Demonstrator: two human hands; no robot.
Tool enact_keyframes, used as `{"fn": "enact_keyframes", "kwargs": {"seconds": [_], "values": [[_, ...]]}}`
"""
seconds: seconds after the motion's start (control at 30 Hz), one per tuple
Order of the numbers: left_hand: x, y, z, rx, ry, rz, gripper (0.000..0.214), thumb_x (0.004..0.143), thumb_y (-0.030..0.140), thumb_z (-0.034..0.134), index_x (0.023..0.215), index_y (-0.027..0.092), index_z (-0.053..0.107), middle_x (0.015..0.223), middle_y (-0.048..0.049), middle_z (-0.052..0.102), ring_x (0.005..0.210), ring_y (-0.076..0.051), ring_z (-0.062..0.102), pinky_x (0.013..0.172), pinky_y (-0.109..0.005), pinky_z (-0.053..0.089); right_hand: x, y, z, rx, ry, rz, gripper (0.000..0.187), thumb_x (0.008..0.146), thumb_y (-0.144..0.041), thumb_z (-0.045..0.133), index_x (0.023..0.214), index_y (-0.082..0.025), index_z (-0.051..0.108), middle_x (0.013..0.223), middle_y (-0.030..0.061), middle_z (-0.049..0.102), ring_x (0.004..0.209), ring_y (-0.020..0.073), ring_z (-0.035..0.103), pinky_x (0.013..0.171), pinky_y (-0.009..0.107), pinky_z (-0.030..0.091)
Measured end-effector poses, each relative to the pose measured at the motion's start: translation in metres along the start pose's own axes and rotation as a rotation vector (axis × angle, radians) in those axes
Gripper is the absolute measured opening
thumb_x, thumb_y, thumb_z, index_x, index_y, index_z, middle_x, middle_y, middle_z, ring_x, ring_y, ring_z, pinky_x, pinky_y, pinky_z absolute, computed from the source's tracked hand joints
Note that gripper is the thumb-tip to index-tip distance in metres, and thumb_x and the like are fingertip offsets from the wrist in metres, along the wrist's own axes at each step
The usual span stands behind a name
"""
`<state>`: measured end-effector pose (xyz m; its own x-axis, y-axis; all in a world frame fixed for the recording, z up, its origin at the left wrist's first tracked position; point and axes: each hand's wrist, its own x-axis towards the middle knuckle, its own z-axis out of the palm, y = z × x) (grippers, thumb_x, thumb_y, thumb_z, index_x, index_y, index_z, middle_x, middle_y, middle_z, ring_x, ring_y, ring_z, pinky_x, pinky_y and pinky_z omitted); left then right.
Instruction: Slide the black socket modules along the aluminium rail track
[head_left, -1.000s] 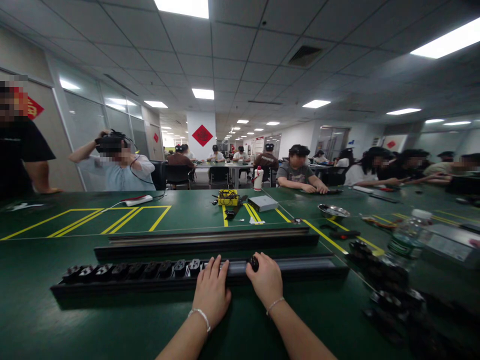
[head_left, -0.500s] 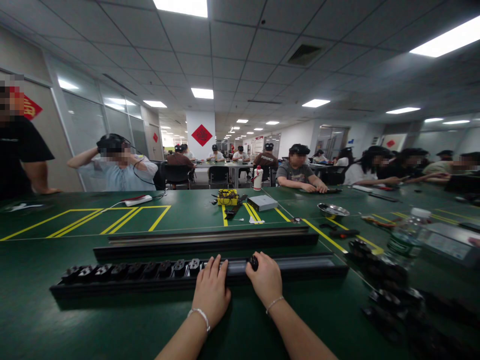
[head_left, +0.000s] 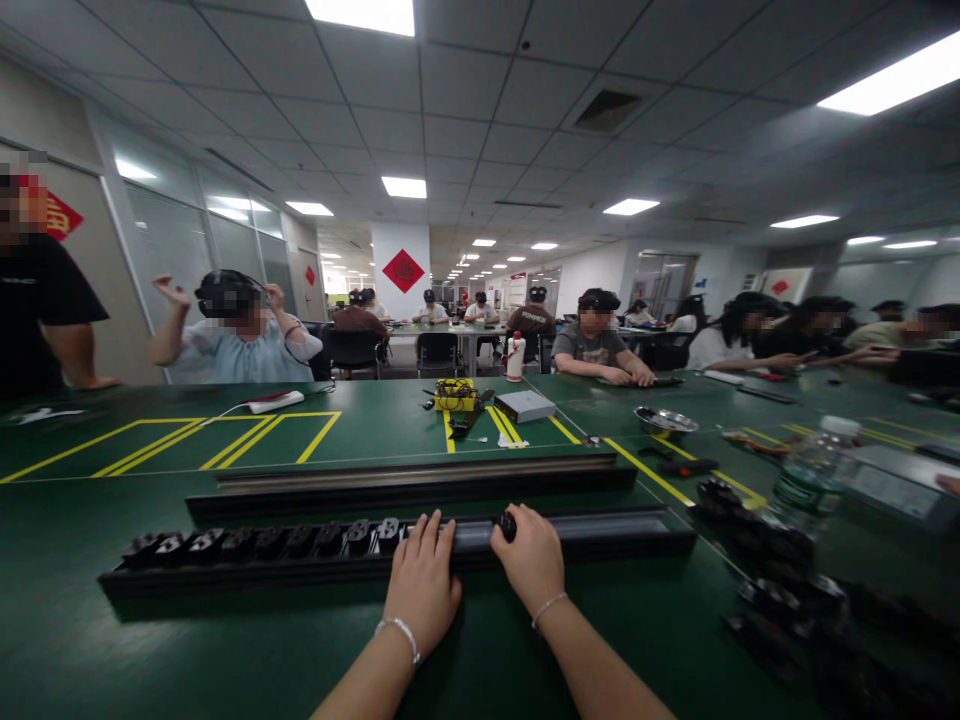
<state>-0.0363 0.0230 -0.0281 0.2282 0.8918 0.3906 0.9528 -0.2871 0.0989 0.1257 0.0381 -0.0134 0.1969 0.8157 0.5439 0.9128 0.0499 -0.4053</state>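
A long black channel (head_left: 622, 537) lies crosswise on the table in front of me. Black socket modules (head_left: 300, 540) sit in a row along its left part, while its right part shows a smooth grey inside. My left hand (head_left: 424, 570) rests flat with outstretched fingers over the channel, beside the last module of the row. Between the thumb and fingers of my right hand (head_left: 534, 560) is a small black piece (head_left: 508, 524), probably another socket module, held at the channel's middle. My fingers hide part of it and the stretch of channel under the left hand.
A second black rail (head_left: 420, 485) lies just behind. To the right are a heap of black modules (head_left: 780, 590), a water bottle (head_left: 814, 475), a metal bowl (head_left: 665, 420) and a grey box (head_left: 900, 485). Farther back stand a yellow device (head_left: 456, 395) and another grey box (head_left: 525, 405).
Both my hands and the channel look unmoved. Across the table, a person's hands have come away from their headgear and are now raised and apart.
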Motion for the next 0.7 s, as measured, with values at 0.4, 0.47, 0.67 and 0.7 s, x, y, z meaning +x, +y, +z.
{"fn": "enact_keyframes", "kwargs": {"seconds": [0.4, 0.47, 0.67, 0.7], "values": [[0.0006, 0.0022, -0.0059, 0.006, -0.055, -0.022, 0.062, 0.069, 0.022, 0.043, 0.131, 0.025, 0.035, 0.143, -0.0014, 0.029, 0.131, -0.022, 0.022, 0.102, -0.040, 0.023, 0.0006, -0.0016, -0.0041, 0.014, -0.021, 0.012, 0.031, 0.075, -0.029, 0.048, 0.097, -0.013, 0.063, 0.102, 0.0101, 0.064, 0.102, 0.0209, 0.054, 0.092, 0.030, 0.034], [0.0006, 0.0032, -0.0078, 0.006, -0.069, -0.032, 0.062, 0.069, 0.022, 0.042, 0.131, 0.025, 0.035, 0.143, -0.0013, 0.029, 0.131, -0.022, 0.022, 0.102, -0.040, 0.023, 0.0006, -0.0018, -0.0060, 0.023, -0.027, 0.008, 0.029, 0.075, -0.029, 0.048, 0.095, -0.014, 0.063, 0.098, 0.0087, 0.064, 0.100, 0.0201, 0.054, 0.091, 0.029, 0.034], [-0.0002, 0.0041, -0.0093, -0.002, -0.059, -0.025, 0.062, 0.070, 0.022, 0.042, 0.131, 0.024, 0.035, 0.143, -0.0015, 0.030, 0.131, -0.022, 0.022, 0.103, -0.040, 0.023, -0.0008, 0.0014, -0.0068, 0.012, -0.008, -0.001, 0.030, 0.074, -0.032, 0.049, 0.098, -0.017, 0.061, 0.102, 0.0069, 0.063, 0.102, 0.0193, 0.053, 0.092, 0.030, 0.032], [-0.0002, 0.0038, -0.0088, -0.004, -0.057, -0.026, 0.062, 0.070, 0.022, 0.042, 0.131, 0.024, 0.036, 0.143, -0.0015, 0.030, 0.131, -0.022, 0.023, 0.103, -0.040, 0.023, -0.0008, 0.0022, -0.0061, 0.004, -0.009, 0.003, 0.032, 0.074, -0.033, 0.050, 0.099, -0.016, 0.061, 0.105, 0.0074, 0.063, 0.105, 0.0200, 0.051, 0.094, 0.031, 0.031]]}}
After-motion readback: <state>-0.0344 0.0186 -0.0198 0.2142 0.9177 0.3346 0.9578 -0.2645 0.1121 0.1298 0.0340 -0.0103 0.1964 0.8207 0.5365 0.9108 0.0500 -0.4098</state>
